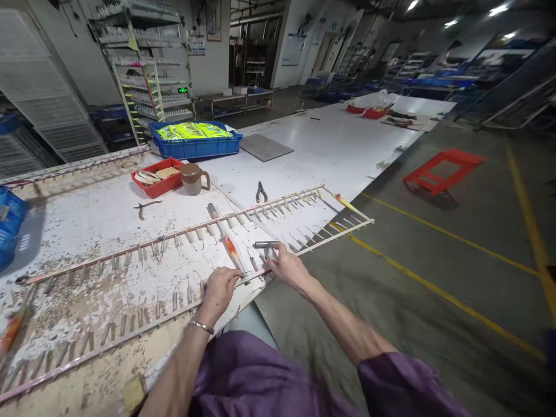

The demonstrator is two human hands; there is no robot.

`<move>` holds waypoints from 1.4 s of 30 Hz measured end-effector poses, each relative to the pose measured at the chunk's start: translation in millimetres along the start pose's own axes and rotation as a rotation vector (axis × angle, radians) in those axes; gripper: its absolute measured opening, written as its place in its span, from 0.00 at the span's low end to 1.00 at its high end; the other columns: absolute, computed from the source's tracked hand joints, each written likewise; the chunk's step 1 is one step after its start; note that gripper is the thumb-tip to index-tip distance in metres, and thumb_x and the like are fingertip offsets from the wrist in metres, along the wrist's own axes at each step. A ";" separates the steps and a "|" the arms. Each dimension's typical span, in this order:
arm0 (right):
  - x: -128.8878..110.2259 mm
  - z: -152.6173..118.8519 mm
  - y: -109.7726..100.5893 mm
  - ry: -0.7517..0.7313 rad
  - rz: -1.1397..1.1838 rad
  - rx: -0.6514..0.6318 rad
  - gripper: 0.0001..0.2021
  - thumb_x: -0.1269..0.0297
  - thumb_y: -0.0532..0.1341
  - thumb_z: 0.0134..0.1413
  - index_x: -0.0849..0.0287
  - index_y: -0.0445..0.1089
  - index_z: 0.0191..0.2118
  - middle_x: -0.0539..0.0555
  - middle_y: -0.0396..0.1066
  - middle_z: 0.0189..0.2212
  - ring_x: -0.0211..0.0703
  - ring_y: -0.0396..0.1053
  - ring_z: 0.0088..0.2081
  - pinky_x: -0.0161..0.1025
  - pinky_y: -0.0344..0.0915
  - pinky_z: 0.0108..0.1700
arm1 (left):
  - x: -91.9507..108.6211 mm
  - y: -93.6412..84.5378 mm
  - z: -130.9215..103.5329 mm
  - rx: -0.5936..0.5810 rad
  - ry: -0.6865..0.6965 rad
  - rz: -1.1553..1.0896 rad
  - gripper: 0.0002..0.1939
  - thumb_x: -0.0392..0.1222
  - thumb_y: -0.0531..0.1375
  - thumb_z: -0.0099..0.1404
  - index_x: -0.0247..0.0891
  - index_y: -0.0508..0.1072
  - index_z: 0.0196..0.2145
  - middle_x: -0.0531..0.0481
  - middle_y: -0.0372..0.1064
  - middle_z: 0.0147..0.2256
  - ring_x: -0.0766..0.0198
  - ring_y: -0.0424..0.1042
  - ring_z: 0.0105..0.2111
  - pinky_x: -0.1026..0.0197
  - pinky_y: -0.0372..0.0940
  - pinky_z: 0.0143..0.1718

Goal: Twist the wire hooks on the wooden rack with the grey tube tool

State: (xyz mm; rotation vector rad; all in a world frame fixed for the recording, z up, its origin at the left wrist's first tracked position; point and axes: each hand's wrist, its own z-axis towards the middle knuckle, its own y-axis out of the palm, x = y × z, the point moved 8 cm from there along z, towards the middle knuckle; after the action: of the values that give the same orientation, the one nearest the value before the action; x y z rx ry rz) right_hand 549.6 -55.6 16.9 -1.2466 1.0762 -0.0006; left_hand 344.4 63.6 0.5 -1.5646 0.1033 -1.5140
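A long, narrow wooden frame (174, 236) lies across the table, with rows of small grey pieces with wire hooks (211, 230) along both rails. At the near rail, my left hand (220, 289) pinches finger and thumb together at a thin wire hook (245, 273). My right hand (287, 265), just to the right on the same rail, has its fingers closed around a slim grey metal tool (266, 245) that points left. Its exact kind is hard to make out. Between the rails runs an orange-and-grey crossbar (230, 248).
Black-handled pliers (260, 192) and cutters (146, 208) lie beyond the frame. Behind are a red tray (163, 189), a brown-and-beige mug (191, 179), a blue crate (200, 149) of yellow packets and a grey mat (266, 147). A red stool (443, 168) stands on the floor to the right.
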 end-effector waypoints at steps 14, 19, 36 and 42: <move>-11.3 -88.2 -10.8 0.100 1.108 -0.245 0.23 0.39 0.64 0.62 0.56 0.71 0.45 0.42 0.61 0.24 0.29 0.44 0.19 0.33 0.43 0.21 | 2.9 8.4 -0.2 -0.044 0.106 0.134 0.10 0.36 0.57 0.78 0.40 0.79 0.40 0.47 0.80 0.39 0.55 0.75 0.43 0.54 0.70 0.47; 0.0 -96.3 2.6 0.018 0.656 -0.138 0.19 0.42 0.61 0.66 0.55 0.67 0.41 0.44 0.65 0.22 0.38 0.63 0.22 0.35 0.61 0.26 | 2.9 10.5 -1.8 -0.033 0.151 0.158 0.11 0.36 0.57 0.79 0.40 0.79 0.42 0.47 0.79 0.39 0.56 0.74 0.42 0.53 0.70 0.48; -49.0 -114.5 3.6 -0.658 -0.045 0.246 0.21 0.63 0.55 0.75 0.55 0.68 0.68 0.56 0.83 0.37 0.51 0.83 0.33 0.42 0.82 0.36 | 6.3 13.6 -4.8 -0.048 0.135 0.240 0.13 0.34 0.55 0.78 0.38 0.79 0.41 0.45 0.77 0.38 0.53 0.73 0.41 0.50 0.70 0.47; -46.9 -120.5 -1.0 -0.650 -0.021 0.346 0.22 0.65 0.53 0.75 0.59 0.69 0.68 0.62 0.84 0.42 0.54 0.84 0.40 0.45 0.83 0.45 | 5.9 10.8 -5.9 -0.059 0.129 0.222 0.13 0.33 0.53 0.78 0.41 0.78 0.43 0.48 0.77 0.38 0.56 0.73 0.42 0.54 0.70 0.47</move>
State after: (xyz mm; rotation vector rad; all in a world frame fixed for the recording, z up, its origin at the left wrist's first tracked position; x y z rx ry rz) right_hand 446.2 -121.9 57.3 -0.8502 0.4702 0.1833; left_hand 346.6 50.5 -3.1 -1.4485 0.3865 -1.4448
